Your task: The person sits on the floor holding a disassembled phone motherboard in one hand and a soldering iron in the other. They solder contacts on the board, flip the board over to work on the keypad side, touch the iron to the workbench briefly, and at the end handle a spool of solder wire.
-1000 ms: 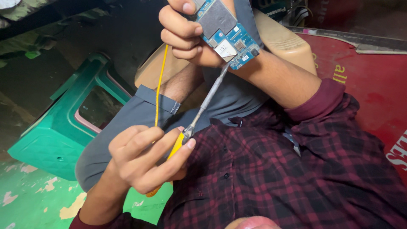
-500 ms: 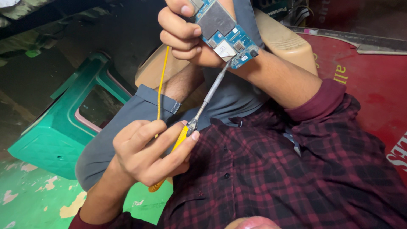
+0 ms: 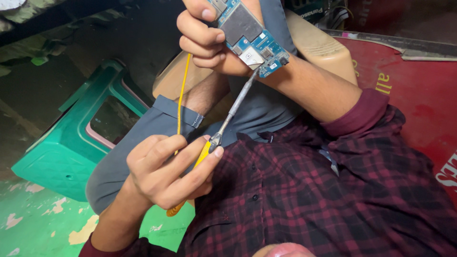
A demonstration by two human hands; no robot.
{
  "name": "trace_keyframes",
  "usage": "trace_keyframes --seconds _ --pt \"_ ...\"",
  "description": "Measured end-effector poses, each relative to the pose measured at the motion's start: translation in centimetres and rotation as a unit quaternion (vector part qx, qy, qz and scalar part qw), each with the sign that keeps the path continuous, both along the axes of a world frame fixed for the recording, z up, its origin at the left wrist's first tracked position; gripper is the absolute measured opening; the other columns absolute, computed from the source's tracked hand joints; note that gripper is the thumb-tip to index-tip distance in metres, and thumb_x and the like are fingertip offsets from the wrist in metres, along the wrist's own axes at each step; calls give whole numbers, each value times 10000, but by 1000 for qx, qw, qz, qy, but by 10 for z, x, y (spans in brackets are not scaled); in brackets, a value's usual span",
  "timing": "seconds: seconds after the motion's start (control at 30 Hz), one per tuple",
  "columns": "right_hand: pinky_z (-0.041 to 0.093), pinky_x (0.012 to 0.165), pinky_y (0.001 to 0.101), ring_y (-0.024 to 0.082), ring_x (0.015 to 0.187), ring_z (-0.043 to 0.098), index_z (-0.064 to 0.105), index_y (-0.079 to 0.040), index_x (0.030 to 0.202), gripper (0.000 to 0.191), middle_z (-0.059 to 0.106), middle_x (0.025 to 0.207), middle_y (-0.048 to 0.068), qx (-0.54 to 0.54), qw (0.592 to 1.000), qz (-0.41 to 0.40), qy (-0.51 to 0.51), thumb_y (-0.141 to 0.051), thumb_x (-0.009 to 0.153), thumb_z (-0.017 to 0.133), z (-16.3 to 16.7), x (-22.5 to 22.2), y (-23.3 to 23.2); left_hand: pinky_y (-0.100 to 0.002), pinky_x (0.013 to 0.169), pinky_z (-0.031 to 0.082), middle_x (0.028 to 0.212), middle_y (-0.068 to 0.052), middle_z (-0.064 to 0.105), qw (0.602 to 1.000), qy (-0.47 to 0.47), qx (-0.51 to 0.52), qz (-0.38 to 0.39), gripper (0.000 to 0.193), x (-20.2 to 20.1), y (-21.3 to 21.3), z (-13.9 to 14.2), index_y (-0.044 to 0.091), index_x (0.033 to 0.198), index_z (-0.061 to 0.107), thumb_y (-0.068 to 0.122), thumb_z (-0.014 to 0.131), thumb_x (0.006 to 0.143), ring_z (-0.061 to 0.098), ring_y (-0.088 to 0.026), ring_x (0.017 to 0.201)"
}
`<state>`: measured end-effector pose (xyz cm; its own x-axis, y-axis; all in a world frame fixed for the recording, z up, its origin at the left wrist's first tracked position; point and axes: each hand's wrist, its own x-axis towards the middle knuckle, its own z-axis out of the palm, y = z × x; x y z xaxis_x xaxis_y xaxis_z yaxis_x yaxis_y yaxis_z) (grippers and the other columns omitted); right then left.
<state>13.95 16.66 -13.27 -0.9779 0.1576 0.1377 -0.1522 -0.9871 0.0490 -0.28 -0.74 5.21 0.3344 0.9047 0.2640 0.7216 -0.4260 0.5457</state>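
My left hand (image 3: 166,173) is closed around the yellow-handled soldering iron (image 3: 233,107), its tip at the blue circuit board (image 3: 250,35). My right hand (image 3: 204,35) pinches that board, partly cut off by the frame's top. The contact point seems hidden.

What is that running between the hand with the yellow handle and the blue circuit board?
In the head view, a grey metal soldering iron shaft spans the gap from the left hand up to the circuit board, its tip at the board's lower edge. A thin yellow cord runs alongside.

Glossy blue circuit board (image 3: 250,35), dull metal soldering iron (image 3: 238,102), woven plaid shirt (image 3: 333,190).
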Motion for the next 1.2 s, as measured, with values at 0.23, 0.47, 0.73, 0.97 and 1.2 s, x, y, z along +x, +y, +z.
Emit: trace_keyframes --seconds 0.23,0.47,0.73,0.97,1.2 --pt "296 506 213 84 590 320 499 -103 957 325 410 704 3 -7 1000 4 -21 -407 1073 512 0 1 1 -293 635 466 983 -52 755 1000 -1 -3 2 237 2 3 2 113 1079 782 212 714 875 590 -191 836" --pt "290 512 211 83 598 319 501 -106 974 348 411 719 2 3 1000 4 3 -432 1094 509 1 2 5 -293 619 456 984 -62 757 1000 -4 4 -4 233 1 5 3 93 1073 775 205 704 882 593 -197 831" --pt "293 500 214 84 589 322 505 -106 963 333 418 709 3 1 1000 6 0 -420 1072 517 0 -1 6 -296 619 461 986 -68 754 1000 -11 0 1 242 0 2 7 94 1076 773 215 714 875 594 -201 820" --pt "289 503 219 88 586 324 502 -102 960 326 413 704 6 -2 1000 9 -15 -408 1073 511 3 0 6 -291 606 446 973 -51 750 1000 -9 8 7 235 2 4 3 103 1072 775 182 717 858 587 -191 813" --pt "268 498 220 87 581 310 490 -98 948 401 399 697 7 -3 999 12 -38 -475 1086 488 8 3 6 -297 603 451 972 -54 752 1000 -11 -3 2 246 1 4 4 102 1070 777 212 717 858 594 -197 803"
